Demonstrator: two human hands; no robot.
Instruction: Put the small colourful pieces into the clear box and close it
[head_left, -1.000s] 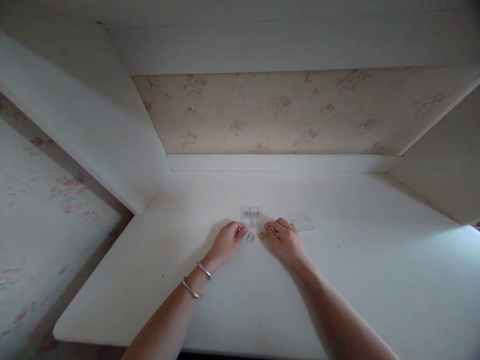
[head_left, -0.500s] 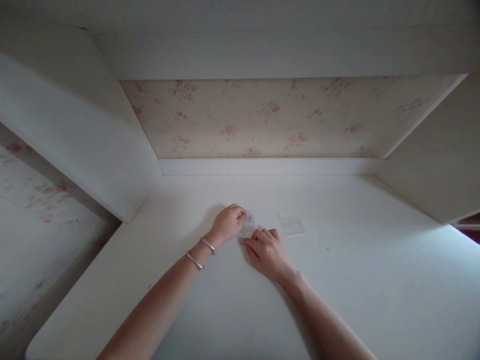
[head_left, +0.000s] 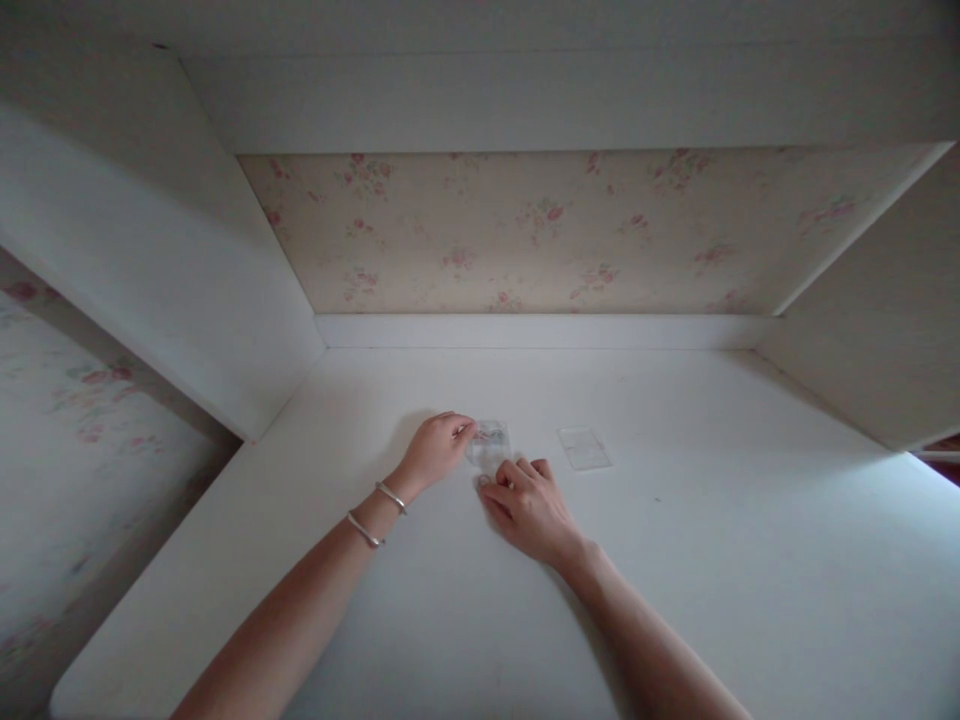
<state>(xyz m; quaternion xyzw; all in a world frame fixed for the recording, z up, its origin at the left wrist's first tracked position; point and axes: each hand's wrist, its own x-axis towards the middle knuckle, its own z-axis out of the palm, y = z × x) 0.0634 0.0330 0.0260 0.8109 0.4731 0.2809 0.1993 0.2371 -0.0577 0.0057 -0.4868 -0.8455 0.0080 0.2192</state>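
A small clear plastic box point(head_left: 489, 440) lies on the white desktop, with some small, dark and reddish things in its upper part, too small to name. My left hand point(head_left: 435, 450) is closed, thumb and fingertips together at the box's upper left edge; two silver bangles point(head_left: 391, 498) circle that wrist. Just below the box, my right hand point(head_left: 534, 510) rests on the desktop. Its thumb and forefinger pinch a small ring point(head_left: 482, 482), and the other fingers are curled. To the right lies a flat clear plastic lid point(head_left: 585, 449), apart from both hands.
The white desktop point(head_left: 712, 580) runs back to a low ledge point(head_left: 547, 331) under flowered wallpaper point(head_left: 495, 240). White panels point(head_left: 187, 270) stand on the left and right sides, and a shelf point(head_left: 525, 100) hangs overhead. A tiny dark speck point(head_left: 658, 499) lies to the right.
My left hand has drawn back leftward from over the box to its left edge, uncovering more of the inside. My right hand has stayed nearly still with the ring.
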